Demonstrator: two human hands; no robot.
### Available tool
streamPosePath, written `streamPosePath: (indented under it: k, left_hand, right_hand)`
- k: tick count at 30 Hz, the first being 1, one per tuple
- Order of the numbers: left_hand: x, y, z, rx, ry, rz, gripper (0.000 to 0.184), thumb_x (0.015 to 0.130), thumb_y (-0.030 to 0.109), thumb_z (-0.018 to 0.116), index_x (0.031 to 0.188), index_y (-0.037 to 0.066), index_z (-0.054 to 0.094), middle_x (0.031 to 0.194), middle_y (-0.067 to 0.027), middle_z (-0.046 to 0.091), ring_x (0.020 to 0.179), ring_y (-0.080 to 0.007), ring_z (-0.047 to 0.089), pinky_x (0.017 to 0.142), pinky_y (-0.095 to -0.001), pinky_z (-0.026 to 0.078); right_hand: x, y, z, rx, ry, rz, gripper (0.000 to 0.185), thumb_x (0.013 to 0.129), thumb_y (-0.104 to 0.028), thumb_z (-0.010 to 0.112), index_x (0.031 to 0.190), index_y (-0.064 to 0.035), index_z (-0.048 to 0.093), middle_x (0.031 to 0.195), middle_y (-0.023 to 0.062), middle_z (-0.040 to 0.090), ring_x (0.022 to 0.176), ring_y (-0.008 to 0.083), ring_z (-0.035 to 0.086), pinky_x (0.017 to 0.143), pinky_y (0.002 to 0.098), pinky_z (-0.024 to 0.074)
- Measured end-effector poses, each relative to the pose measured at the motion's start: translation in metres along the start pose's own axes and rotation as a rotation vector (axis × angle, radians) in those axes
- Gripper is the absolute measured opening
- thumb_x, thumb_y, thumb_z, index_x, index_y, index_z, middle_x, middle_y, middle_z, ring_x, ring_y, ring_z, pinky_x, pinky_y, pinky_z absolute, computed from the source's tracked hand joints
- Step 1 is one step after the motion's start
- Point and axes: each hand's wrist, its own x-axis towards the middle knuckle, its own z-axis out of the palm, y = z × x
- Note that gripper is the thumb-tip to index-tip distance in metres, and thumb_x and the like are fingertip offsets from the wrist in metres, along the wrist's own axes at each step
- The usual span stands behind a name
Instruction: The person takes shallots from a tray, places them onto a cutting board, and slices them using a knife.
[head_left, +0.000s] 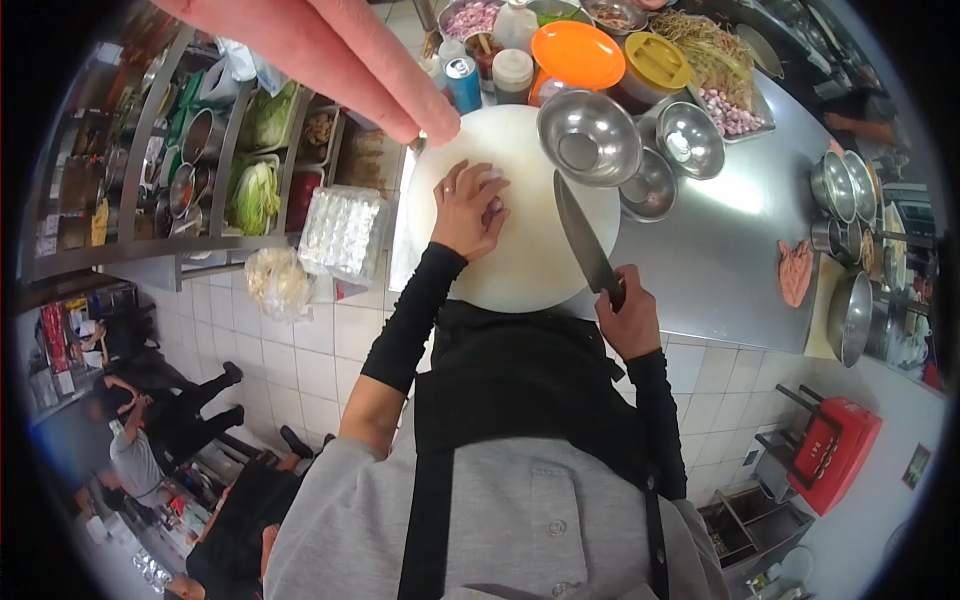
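My left hand point(468, 212) rests on a round white cutting board point(520, 285), its fingers curled over a small purple-and-white shallot point(494, 205). Most of the shallot is hidden beneath the fingers. At the board's right edge, my right hand point(628, 312) is closed around the handle of a chef's knife point(583, 232). The blade points away from me, over the right part of the board and clear of my left hand. The tip lies near a steel bowl point(588, 140).
More steel bowls point(690, 140) stand right of the board. Behind it are an orange plate point(577, 55), a blue can point(462, 84) and a tray of chopped shallots point(728, 114). An egg tray point(343, 228) sits left. Large pink finger-like shapes point(340, 50) block the upper left.
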Motion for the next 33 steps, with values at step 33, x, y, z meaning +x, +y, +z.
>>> streamPosePath:
  k: [33]
  left_hand:
    - [-0.037,0.054,0.036,-0.46,-0.056,0.004,0.031,0.08,0.002,0.083,0.105,0.007,0.064,0.107,-0.011,0.063,0.106,-0.0321,0.063,0.086,-0.0424,0.054]
  right_hand:
    - [-0.01,0.018,0.026,-0.133,-0.054,-0.127,0.023,0.104,-0.022,0.06,0.116,-0.0066,0.048,0.085,0.0221,0.067,0.079,0.0484,0.067,0.067,0.0587,0.053]
